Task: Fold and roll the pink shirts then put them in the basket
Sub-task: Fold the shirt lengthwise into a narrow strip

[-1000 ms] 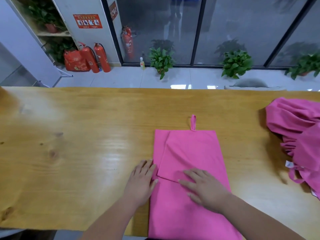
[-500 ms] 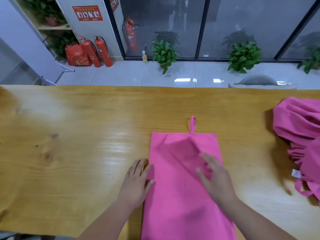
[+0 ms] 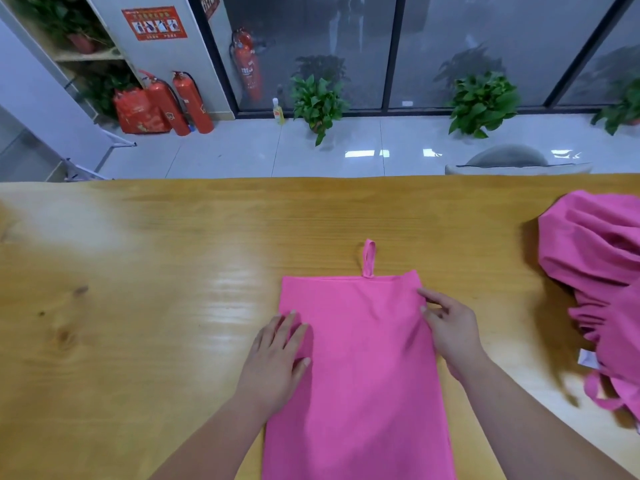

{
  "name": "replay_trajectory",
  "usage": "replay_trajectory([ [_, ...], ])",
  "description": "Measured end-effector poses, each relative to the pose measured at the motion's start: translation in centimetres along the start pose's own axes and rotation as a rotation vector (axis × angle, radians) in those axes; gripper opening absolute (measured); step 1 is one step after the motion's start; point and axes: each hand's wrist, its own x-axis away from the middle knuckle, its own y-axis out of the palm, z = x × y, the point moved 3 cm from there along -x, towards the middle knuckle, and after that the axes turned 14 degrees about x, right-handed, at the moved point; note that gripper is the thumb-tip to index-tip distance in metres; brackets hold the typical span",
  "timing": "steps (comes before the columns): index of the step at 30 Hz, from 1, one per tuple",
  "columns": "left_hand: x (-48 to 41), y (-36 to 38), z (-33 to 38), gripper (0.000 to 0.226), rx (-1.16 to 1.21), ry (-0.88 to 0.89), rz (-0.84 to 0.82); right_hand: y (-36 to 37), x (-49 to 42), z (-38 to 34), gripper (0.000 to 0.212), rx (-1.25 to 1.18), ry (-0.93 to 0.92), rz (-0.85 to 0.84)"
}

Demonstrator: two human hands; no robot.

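Pressing left hand point(image 3: 277, 358), fingers straight, on left edge of shirt point(image 3: 363, 375); touching right edge with right hand point(image 3: 450, 330), pinch or mere touch impossible to tell; lying between both, folded strip-wise, long axis near-to-far on table point(image 3: 138, 306); probably ready for rolling along that axis.

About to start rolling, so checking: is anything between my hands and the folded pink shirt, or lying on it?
Nothing visible does. The left hand rests on the left edge of the folded pink shirt; the right hand touches its right edge near the far corner. The pile of pink shirts lies apart at the right of the table.
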Motion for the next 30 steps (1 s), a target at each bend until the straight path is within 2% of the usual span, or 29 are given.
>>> replay_trajectory([
  [2, -0.2, 0.0, -0.5, 0.063, -0.018, -0.050, 0.014, 0.2, -0.3, 0.1, 0.044, 0.058, -0.022, -0.013],
  [7, -2.1, -0.9, 0.0, 0.049, 0.042, -0.100, 0.136, 0.3, -3.1, -0.6, 0.025, 0.241, -0.030, 0.020],
  [13, -8.7, -2.7, -1.0, 0.061, 0.382, -0.480, 0.289, 0.4, -5.7, -1.9, 0.031, 0.280, -0.011, 0.089],
  [16, -11.0, -3.1, -2.4, 0.050, 0.430, -0.594, 0.281, 0.8, -6.2, -1.4, 0.025, 0.341, -0.020, 0.115],
  [19, -11.9, -3.5, -3.5, 0.028, 0.454, -0.641, 0.243, 1.1, -7.1, -1.6, 0.020, 0.441, -0.018, 0.103],
  [22, -12.4, -3.9, -4.2, 0.016, 0.501, -0.685, 0.225, 1.2, -8.3, -2.1, 0.018, 0.496, 0.042, 0.056],
  [27, -12.5, -4.3, -5.5, 0.013, 0.775, -0.702, 0.235, 1.4, -9.2, -3.0, 0.011, 0.635, 0.104, -0.051],
  [30, -11.8, -5.1, -5.3, 0.012, 0.933, -0.682, 0.258, 0.8, -8.3, -3.3, 0.008, 0.535, 0.080, -0.006],
])
